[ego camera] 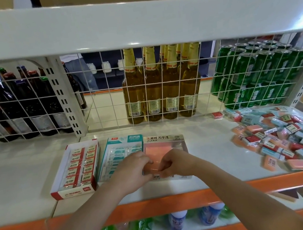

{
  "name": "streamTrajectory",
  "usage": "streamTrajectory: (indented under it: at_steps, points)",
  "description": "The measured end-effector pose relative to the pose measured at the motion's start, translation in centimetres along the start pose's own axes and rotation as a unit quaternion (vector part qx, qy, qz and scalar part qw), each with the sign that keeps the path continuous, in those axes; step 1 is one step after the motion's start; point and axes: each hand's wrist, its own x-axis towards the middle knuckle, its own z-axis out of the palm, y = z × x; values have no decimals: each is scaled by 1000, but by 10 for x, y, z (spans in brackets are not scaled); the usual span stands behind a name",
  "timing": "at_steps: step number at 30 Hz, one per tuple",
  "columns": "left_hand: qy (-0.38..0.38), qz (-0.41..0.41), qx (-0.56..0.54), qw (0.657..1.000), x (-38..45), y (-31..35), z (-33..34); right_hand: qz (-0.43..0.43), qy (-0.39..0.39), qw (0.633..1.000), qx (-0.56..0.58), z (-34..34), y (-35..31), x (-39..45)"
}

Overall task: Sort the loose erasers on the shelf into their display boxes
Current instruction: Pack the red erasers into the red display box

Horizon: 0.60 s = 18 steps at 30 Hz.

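Three display boxes stand side by side on the white shelf (208, 146): a red-and-white box (75, 169) full of erasers on the left, a teal box (120, 148) in the middle, and a pink eraser box (164, 144) with Korean lettering on the right. Both hands meet over the front of the pink box. My left hand (133, 170) and my right hand (176, 162) pinch a pink eraser (154, 166) between their fingertips. A heap of loose erasers (284, 136), pink, teal and red, lies at the shelf's right end.
A white wire grid (162, 86) backs the shelf, with brown bottles (20, 105), yellow bottles (162, 86) and green cans (257, 74) behind it. A white upper shelf (134, 22) overhangs. The orange shelf edge (177, 200) runs below my wrists, with bottles on the lower shelf.
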Motion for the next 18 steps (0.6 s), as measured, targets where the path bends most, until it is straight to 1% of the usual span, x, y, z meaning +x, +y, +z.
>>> streamTrajectory:
  at_steps: [3, 7, 13, 18]
  points:
    - [-1, -9, 1, 1000, 0, -2, 1, 2, 12, 1000, 23, 0, 1, 1]
    - [-2, -12, -2, 1000, 0, -2, 1, 30, 37, 998, 37, 1, 1, 5]
    - [-3, -16, 3, 1000, 1, -2, 2, 21, 58, 997, -46, 5, -6, 10]
    - [-8, -8, 21, 1000, 2, -4, 4, 3, 92, 995, -50, -8, -8, 7]
